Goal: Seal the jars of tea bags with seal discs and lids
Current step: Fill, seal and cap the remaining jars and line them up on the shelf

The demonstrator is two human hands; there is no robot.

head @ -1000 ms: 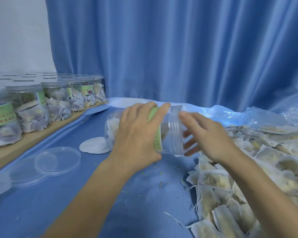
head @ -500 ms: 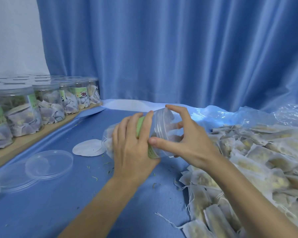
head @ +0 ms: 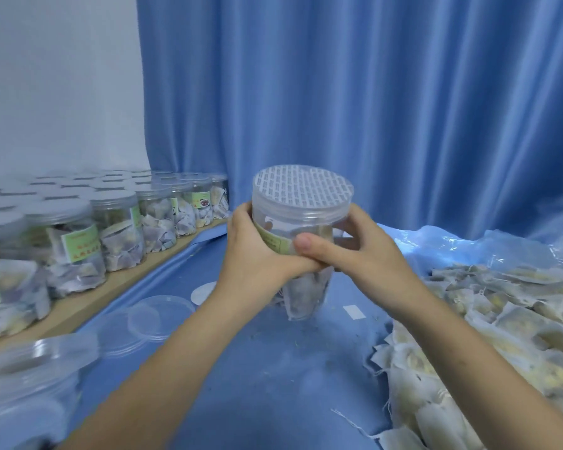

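Tipped sideways before, the jar [head: 301, 228] now stands upright at frame centre, left hand [head: 257, 251] and right hand [head: 355, 251] clasped round it; check lid [head: 303, 193] tightness before shelving.

Left hand [head: 257, 251]: bare, with no glove, ring or watch showing.
Right hand [head: 358, 254]: bare as well; the thumbnail is short and unpainted.
Left forearm [head: 163, 362]: uncovered all the way to the bottom edge of the view, no sleeve or cuff.
Right forearm [head: 468, 355]: uncovered too, nothing worn at the wrist.
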